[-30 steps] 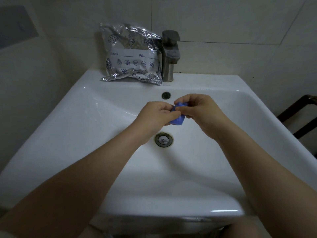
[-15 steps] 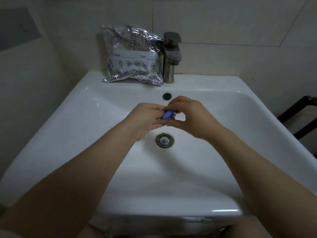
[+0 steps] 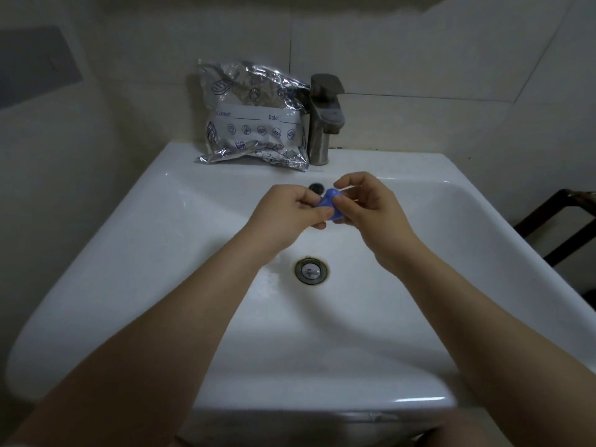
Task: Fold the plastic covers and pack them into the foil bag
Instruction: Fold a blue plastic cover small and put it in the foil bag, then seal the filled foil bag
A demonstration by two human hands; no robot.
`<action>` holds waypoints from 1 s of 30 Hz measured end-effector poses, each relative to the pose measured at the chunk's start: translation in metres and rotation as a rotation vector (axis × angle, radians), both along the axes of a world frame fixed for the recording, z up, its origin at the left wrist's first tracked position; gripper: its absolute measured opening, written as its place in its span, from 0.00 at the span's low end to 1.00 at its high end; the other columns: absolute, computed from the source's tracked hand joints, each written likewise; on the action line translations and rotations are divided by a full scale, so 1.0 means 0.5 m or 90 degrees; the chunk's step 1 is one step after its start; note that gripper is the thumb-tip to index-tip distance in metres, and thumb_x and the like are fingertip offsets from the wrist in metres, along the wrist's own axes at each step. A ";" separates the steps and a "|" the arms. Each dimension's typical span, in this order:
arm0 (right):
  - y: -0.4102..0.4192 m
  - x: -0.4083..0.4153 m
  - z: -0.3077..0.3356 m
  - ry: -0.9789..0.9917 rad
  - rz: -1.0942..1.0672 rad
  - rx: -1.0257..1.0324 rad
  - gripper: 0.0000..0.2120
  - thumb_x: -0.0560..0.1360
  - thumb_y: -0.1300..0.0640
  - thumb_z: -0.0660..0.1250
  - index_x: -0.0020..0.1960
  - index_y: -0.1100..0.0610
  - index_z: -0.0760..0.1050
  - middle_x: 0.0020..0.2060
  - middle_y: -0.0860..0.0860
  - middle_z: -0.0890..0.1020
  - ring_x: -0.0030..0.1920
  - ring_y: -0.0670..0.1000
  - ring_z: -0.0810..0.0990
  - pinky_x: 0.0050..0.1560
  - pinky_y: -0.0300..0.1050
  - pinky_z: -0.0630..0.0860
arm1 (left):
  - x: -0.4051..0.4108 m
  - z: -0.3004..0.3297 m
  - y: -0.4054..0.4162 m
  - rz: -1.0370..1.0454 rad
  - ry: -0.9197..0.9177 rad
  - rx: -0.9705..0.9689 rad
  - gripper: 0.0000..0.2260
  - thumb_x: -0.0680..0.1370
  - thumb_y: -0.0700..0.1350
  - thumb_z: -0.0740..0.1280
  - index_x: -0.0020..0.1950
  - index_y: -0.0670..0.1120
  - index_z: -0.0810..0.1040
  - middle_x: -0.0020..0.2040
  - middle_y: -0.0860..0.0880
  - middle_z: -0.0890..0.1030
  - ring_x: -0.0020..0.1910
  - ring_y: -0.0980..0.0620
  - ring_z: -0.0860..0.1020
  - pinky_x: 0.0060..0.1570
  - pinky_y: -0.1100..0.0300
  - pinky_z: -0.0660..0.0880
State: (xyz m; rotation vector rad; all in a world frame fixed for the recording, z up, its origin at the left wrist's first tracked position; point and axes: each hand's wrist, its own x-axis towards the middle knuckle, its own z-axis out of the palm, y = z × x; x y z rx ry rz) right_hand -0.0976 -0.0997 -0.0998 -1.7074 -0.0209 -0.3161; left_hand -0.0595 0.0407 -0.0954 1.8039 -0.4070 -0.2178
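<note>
A small blue plastic cover, bunched into a compact wad, is held over the white sink basin. My left hand pinches its left side with thumb and curled fingers. My right hand pinches its right side with the thumb, the index finger raised above it. The silver foil bag, printed with blue icons and a white label, leans upright against the wall at the back of the sink, just left of the tap. Its mouth is crumpled; whether it is open is unclear.
A steel tap stands at the sink's back edge beside the bag. The drain lies below my hands, the overflow hole just behind them. A dark wooden frame stands to the right of the sink.
Both hands have kept working the blue cover between the fingers, and more of it shows now than half a second ago. The right index finger has lifted. The foil bag has not moved.
</note>
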 end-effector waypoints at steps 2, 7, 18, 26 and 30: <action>0.005 0.004 0.000 0.045 0.025 0.021 0.07 0.77 0.66 0.62 0.53 0.60 0.76 0.47 0.61 0.80 0.43 0.52 0.80 0.44 0.41 0.79 | 0.003 0.002 0.005 0.030 -0.099 0.090 0.07 0.72 0.41 0.72 0.42 0.51 0.75 0.38 0.48 0.82 0.38 0.50 0.81 0.46 0.55 0.77; 0.005 0.018 0.033 0.094 0.089 0.021 0.09 0.78 0.65 0.61 0.55 0.64 0.77 0.49 0.61 0.82 0.47 0.53 0.81 0.51 0.41 0.79 | -0.004 0.031 0.018 0.025 -0.313 0.190 0.15 0.75 0.41 0.68 0.60 0.50 0.71 0.42 0.52 0.80 0.41 0.56 0.76 0.39 0.72 0.69; 0.013 0.116 0.184 -0.013 -0.055 -0.072 0.07 0.77 0.66 0.63 0.42 0.58 0.77 0.33 0.52 0.77 0.33 0.45 0.72 0.37 0.35 0.70 | 0.159 0.153 0.037 0.025 -0.343 0.026 0.08 0.81 0.46 0.60 0.60 0.51 0.73 0.50 0.52 0.78 0.38 0.54 0.78 0.41 0.57 0.76; 0.034 0.207 0.222 -0.070 -0.125 -0.064 0.10 0.76 0.64 0.63 0.39 0.52 0.76 0.36 0.55 0.78 0.39 0.52 0.74 0.42 0.46 0.72 | 0.380 0.196 0.029 0.151 -0.445 0.471 0.24 0.78 0.37 0.59 0.74 0.46 0.61 0.73 0.44 0.62 0.68 0.43 0.67 0.65 0.49 0.67; 0.025 0.209 0.221 -0.073 -0.121 -0.084 0.09 0.77 0.63 0.63 0.42 0.51 0.76 0.36 0.50 0.79 0.39 0.49 0.76 0.44 0.42 0.74 | 0.386 0.190 0.036 0.206 -0.477 0.463 0.13 0.79 0.41 0.61 0.63 0.41 0.73 0.63 0.41 0.71 0.58 0.41 0.73 0.55 0.52 0.69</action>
